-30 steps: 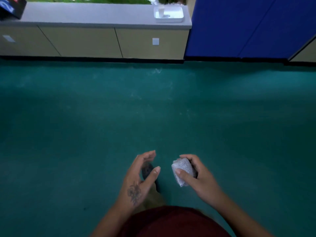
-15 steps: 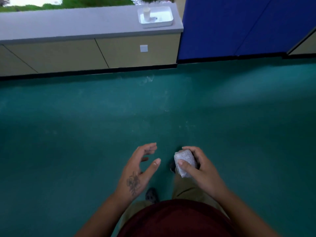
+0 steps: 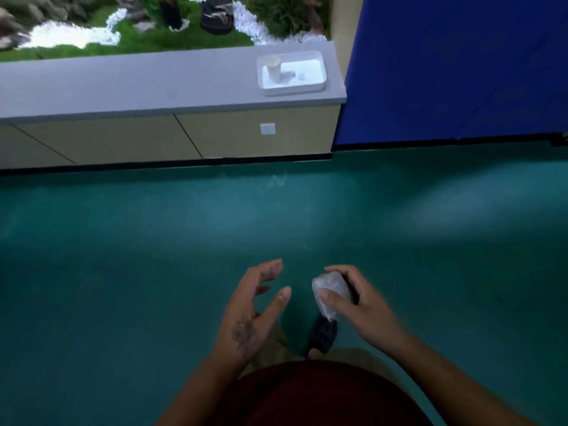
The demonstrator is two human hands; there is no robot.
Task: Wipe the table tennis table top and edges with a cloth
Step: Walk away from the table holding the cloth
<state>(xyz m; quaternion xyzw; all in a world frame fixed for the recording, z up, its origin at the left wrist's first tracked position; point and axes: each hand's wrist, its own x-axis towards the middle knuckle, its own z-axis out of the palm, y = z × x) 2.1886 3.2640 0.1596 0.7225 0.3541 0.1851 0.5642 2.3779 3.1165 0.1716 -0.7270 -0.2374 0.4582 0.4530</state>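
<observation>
The cabinet has come nearer — left hand fingers apart, right hand fingers clamping the cloth.

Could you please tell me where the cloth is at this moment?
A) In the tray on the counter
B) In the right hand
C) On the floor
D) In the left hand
B: the right hand grips the balled cloth, while the left hand is open beside it and holds nothing.
</observation>
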